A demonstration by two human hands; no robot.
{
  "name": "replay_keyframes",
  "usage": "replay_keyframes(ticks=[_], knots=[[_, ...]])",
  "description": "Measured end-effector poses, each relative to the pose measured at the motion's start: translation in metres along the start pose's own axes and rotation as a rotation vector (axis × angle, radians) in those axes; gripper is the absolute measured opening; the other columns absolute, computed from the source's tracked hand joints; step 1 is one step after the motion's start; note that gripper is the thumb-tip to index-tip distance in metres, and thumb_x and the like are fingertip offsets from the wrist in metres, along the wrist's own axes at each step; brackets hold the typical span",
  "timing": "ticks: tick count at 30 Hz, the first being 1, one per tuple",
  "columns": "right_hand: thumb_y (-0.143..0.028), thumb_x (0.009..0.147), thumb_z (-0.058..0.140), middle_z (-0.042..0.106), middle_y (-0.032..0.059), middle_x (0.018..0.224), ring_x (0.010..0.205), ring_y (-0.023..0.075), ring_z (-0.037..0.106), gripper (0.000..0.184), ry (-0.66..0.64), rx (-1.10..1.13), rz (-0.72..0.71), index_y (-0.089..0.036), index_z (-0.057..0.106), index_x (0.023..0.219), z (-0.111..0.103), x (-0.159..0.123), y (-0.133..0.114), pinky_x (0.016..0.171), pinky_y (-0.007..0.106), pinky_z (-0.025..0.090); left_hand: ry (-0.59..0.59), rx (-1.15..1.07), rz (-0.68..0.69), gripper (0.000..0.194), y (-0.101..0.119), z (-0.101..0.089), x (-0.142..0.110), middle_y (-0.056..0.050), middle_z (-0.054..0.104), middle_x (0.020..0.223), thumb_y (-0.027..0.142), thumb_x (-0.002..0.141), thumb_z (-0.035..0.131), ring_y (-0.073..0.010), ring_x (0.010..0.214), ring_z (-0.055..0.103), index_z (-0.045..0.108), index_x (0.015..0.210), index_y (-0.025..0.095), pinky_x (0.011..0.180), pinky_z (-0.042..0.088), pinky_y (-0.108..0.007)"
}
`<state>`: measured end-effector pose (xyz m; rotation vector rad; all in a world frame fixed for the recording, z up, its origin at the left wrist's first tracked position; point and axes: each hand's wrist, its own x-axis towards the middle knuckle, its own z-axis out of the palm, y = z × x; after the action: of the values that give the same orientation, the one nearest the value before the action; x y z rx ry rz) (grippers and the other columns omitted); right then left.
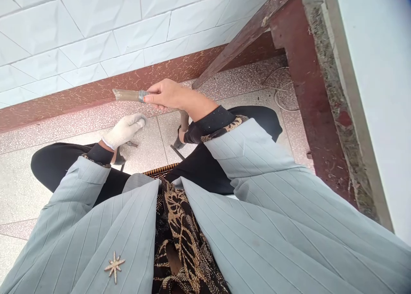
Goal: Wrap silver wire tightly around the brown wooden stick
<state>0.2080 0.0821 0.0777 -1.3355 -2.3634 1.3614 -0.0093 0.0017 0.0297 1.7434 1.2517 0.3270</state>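
My right hand (167, 94) is bare, its fingers wrapped round a tan rod-like tool (126, 95) with wire wound about it beside my fingertips. The tool's blunt, pale end points left, towards the wall. Below my right wrist shows a short brown cylinder (184, 119); I cannot tell whether it belongs to the tool. My left hand (123, 131) wears a whitish knitted glove, smudged grey at the fingertips. Its fingers are curled in with the thumb against them, a little below the tool and apart from it. Whatever they hold, if anything, is hidden.
A white tiled wall (144, 24) with a red-brown skirting (96, 82) runs ahead, above a speckled tile floor (144, 144). To the right stands a dark red wooden frame (308, 92) with a slanting brace (237, 41). A thin pale cord (279, 99) lies beside it.
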Motion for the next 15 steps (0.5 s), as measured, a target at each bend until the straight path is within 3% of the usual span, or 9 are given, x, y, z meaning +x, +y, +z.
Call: replay_keyframes(ticks=[3, 6, 9, 15], knots=[[-0.037, 0.096, 0.07, 0.065, 0.0054, 0.078, 0.075, 0.0172, 0.056, 0.024, -0.026, -0.256, 0.055, -0.014, 0.074, 0.091, 0.009, 0.01, 0.007, 0.068, 0.032, 0.033, -0.007, 0.133, -0.021, 0.024, 0.001, -0.001, 0.001, -0.001, 0.062, 0.079, 0.031, 0.094, 0.047, -0.014, 0.074, 0.055, 0.066, 0.088, 0.018, 0.073, 0.045, -0.028], [-0.035, 0.094, 0.075, 0.065, 0.0034, 0.073, 0.069, 0.0152, 0.053, 0.023, -0.321, -0.394, 0.06, -0.013, 0.079, 0.099, 0.014, 0.014, 0.012, 0.066, 0.032, 0.03, -0.074, 0.195, -0.042, 0.024, 0.0, -0.003, 0.0, -0.001, 0.066, 0.081, 0.029, 0.093, 0.046, -0.0156, 0.076, 0.059, 0.068, 0.087, 0.02, 0.075, 0.046, -0.028], [-0.034, 0.097, 0.074, 0.059, -0.0014, 0.059, 0.058, 0.012, 0.048, 0.025, -0.587, -0.344, 0.072, -0.011, 0.081, 0.105, 0.016, 0.011, 0.013, 0.064, 0.031, 0.029, -0.147, 0.21, -0.04, 0.025, 0.002, -0.005, -0.002, 0.0, 0.067, 0.078, 0.032, 0.093, 0.047, -0.0155, 0.074, 0.059, 0.07, 0.092, 0.02, 0.074, 0.047, -0.028], [-0.027, 0.099, 0.071, 0.053, -0.0058, 0.053, 0.054, 0.0084, 0.046, 0.018, -0.657, -0.19, 0.015, -0.011, 0.077, 0.093, 0.011, 0.009, 0.013, 0.062, 0.028, 0.031, -0.132, 0.102, -0.021, 0.028, 0.003, -0.011, -0.003, -0.004, 0.072, 0.086, 0.034, 0.094, 0.051, -0.0184, 0.081, 0.066, 0.073, 0.096, 0.017, 0.079, 0.053, -0.032]])
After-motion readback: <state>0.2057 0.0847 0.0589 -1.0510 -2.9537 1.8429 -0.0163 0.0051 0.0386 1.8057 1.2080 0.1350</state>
